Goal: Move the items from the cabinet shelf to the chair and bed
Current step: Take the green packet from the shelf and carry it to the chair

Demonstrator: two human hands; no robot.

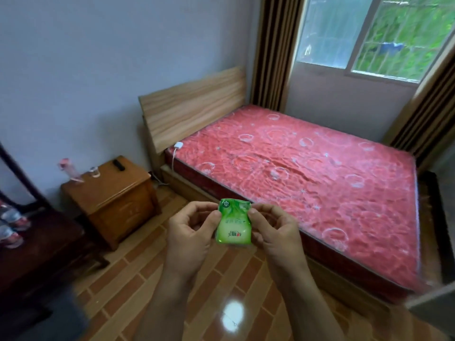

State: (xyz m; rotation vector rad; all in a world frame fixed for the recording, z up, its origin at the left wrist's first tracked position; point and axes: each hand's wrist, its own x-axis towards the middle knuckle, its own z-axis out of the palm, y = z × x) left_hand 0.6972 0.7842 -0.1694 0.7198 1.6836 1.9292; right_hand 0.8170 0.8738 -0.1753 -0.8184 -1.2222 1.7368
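- The left hand (192,232) is curled, and the left edge of a small green packet (234,225) is pinched between its thumb and forefinger.
- The right hand (273,232) is curled likewise, and the packet's right edge is gripped by its thumb and fingers.
- The packet is held upright between both hands, above the floor (138,279) and just short of the near edge of the bed (320,180); it is rested on nothing.
- The packet is made of soft, glossy plastic, roughly rectangular and crumpled at the top, with dark green fading to a pale middle.
- The bed is topped by a red quilted mattress, shiny and patterned with pale rings, and is backed by a light, grained wooden headboard (192,104).
- The floor is laid with glossy orange-brown tiles in a brick pattern.
- A brown wooden nightstand (110,193) is placed beside the bed, and a dark remote (118,165) is laid on its top surface.
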